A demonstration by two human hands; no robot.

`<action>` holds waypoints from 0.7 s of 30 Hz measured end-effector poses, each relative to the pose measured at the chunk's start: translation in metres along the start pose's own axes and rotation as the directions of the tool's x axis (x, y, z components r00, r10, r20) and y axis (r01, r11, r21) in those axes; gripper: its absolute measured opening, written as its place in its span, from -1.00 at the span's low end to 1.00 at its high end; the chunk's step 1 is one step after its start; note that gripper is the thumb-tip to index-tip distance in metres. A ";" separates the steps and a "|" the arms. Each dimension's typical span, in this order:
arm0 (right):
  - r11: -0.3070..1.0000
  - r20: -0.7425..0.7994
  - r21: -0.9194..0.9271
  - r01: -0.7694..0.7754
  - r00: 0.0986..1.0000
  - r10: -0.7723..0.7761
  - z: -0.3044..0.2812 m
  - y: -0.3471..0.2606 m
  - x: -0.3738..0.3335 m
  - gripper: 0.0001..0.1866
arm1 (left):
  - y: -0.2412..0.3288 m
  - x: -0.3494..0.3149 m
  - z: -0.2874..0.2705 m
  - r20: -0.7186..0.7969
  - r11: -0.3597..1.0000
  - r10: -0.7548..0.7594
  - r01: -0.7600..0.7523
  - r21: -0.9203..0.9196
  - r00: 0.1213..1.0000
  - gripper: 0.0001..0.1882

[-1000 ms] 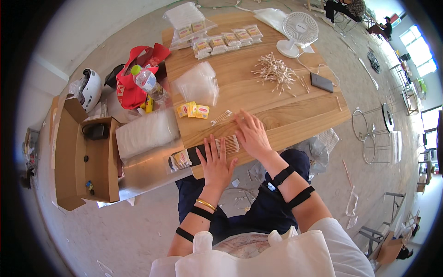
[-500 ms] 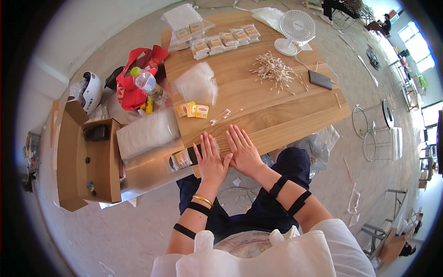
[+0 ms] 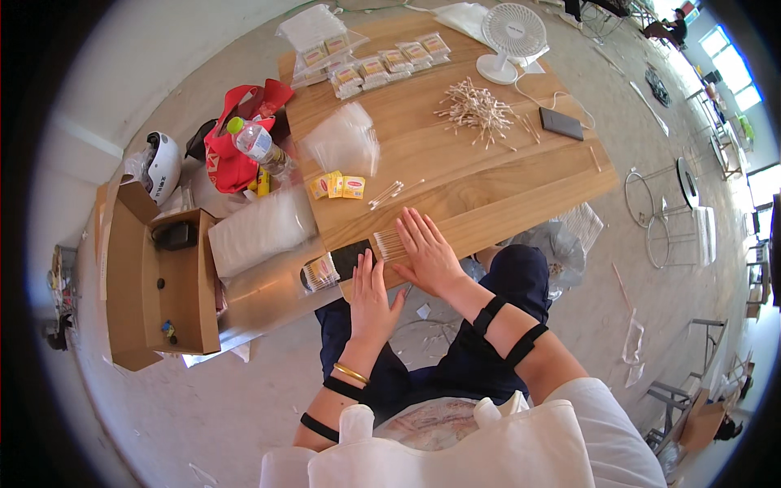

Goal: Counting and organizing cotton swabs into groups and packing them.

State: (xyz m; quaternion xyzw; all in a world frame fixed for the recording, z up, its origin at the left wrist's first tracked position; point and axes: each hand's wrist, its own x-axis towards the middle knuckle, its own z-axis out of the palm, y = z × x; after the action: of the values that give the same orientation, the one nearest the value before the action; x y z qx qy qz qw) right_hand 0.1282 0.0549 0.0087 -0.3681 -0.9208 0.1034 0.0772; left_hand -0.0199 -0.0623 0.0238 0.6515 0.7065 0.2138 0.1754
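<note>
A row of cotton swabs (image 3: pixel 388 245) lies side by side near the table's front edge. My right hand (image 3: pixel 431 259) is flat with fingers stretched out, resting against the right end of that row. Below the row's left side, my left hand (image 3: pixel 373 299) has its fingers extended, the tips by a black pad (image 3: pixel 351 259). Neither hand grips anything. On the pad's left end sits a clear bag of swabs (image 3: pixel 320 272). A few loose swabs (image 3: pixel 386 194) and several yellow cards (image 3: pixel 338 185) lie farther back.
Behind are a heap of swabs (image 3: pixel 478 112), filled packets (image 3: pixel 390 65), clear bags (image 3: pixel 342 140), a white fan (image 3: pixel 511 37) and a dark power bank (image 3: pixel 561 124). At left stand a bottle (image 3: pixel 259 145), a stack of plastic sleeves (image 3: pixel 260 232) and an open carton (image 3: pixel 159 285).
My left hand has drawn back toward me, off the swabs, uncovering the row and more of the black pad. My right hand stays flat beside the swabs. The view has shifted slightly.
</note>
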 end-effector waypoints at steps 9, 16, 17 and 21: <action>1.000 -0.020 0.010 -0.003 1.000 0.003 0.001 0.000 -0.001 -0.03 | 0.001 0.000 0.001 -0.015 1.000 0.010 -0.009 0.021 1.000 -0.18; 1.000 -0.014 0.029 -0.004 1.000 0.005 -0.001 -0.001 -0.002 -0.03 | 0.002 0.008 0.003 -0.045 0.999 0.020 -0.019 0.030 0.999 -0.19; 1.000 -0.011 0.023 -0.005 1.000 0.005 -0.001 -0.001 -0.001 -0.04 | 0.003 0.008 0.003 -0.046 0.999 0.022 -0.019 0.049 0.999 -0.19; 0.999 -0.031 0.038 0.001 1.000 0.000 -0.002 0.000 -0.002 -0.05 | 0.001 0.006 0.006 -0.019 0.998 0.023 -0.022 0.055 1.000 -0.17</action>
State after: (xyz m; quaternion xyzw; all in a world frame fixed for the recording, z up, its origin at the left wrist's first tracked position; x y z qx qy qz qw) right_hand 0.1296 0.0538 0.0103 -0.3678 -0.9175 0.1153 0.0984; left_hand -0.0169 -0.0555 0.0195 0.6617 0.7064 0.2028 0.1482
